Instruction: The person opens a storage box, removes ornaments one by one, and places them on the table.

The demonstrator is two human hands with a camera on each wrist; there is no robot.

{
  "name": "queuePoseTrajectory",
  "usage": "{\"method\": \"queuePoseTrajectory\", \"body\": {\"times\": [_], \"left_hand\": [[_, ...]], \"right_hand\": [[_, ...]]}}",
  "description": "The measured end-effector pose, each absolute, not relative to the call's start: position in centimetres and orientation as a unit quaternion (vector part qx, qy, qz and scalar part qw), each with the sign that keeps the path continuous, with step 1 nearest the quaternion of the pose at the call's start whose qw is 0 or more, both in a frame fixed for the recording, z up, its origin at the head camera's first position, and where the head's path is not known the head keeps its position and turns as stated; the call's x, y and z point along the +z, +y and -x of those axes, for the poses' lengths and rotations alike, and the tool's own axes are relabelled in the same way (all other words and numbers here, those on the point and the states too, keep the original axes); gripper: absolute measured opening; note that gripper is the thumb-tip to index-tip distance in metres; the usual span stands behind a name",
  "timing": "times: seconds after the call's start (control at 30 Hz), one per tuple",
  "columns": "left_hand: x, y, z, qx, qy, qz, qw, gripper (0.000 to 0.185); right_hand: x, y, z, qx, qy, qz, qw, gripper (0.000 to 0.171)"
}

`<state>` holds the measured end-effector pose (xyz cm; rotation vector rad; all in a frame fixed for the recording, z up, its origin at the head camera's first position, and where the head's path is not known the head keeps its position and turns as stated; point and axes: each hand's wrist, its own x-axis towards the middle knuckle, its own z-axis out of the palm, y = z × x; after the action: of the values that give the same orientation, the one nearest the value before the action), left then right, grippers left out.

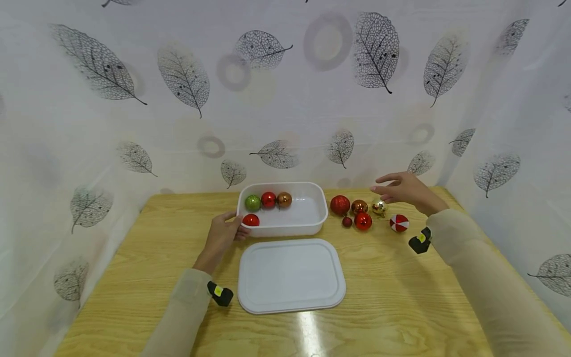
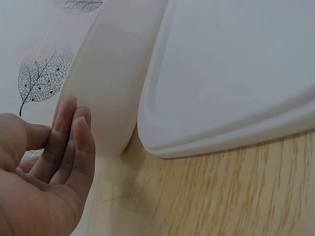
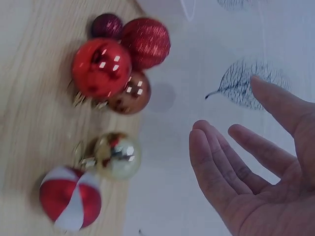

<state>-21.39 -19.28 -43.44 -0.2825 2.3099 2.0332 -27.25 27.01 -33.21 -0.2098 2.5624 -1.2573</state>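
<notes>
White plastic under the left hand (image 1: pixel 221 233): straight fingers (image 2: pixel 74 142) lie flat against the near-left corner wall of the tub (image 1: pixel 312 225), gripping nothing. Right hand (image 1: pixel 403 188) hovers, fingers (image 3: pixel 216 167) spread and relaxed, empty, just above and behind the gold bauble (image 1: pixel 379 207), which lies below and toward the person from the fingertips. Right hand is clearly the nearer one to the loose baubles; the striped red-white bauble (image 1: pixel 399 223) sits just beside the gold one. Four baubles already in the tub's left end. Lid (image 1: pixel 291 275) lies flat in front of the tub. Right wrist view shows the open palm and the gap to the gold bauble (image 3: pixel 117 155); left wrist view shows only finger contact, lid edge (image 2: pixel 221 98), table (image 2: pixel 221 191).
</notes>
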Motion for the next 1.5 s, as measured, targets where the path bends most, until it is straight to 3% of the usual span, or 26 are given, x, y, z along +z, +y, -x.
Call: {"method": "queuePoseTrajectory", "body": {"times": [0.53, 1.33, 1.5], "left_hand": [[-43.4, -19.3, 21.5, 0.656, 0.747, 0.101, 0.033, 0.047], [-43.6, -19.4, 21.8, 0.653, 0.749, 0.109, 0.030, 0.046], [-43.7, -19.2, 21.8, 0.658, 0.745, 0.106, 0.022, 0.048]], "right_hand": [[-33.3, 17.1, 29.2, -0.401, 0.895, 0.137, 0.140, 0.055], [-38.8, 8.1, 31.0, -0.438, 0.871, 0.155, 0.160, 0.053], [-40.0, 6.9, 31.4, -0.437, 0.876, 0.144, 0.143, 0.053]]}}
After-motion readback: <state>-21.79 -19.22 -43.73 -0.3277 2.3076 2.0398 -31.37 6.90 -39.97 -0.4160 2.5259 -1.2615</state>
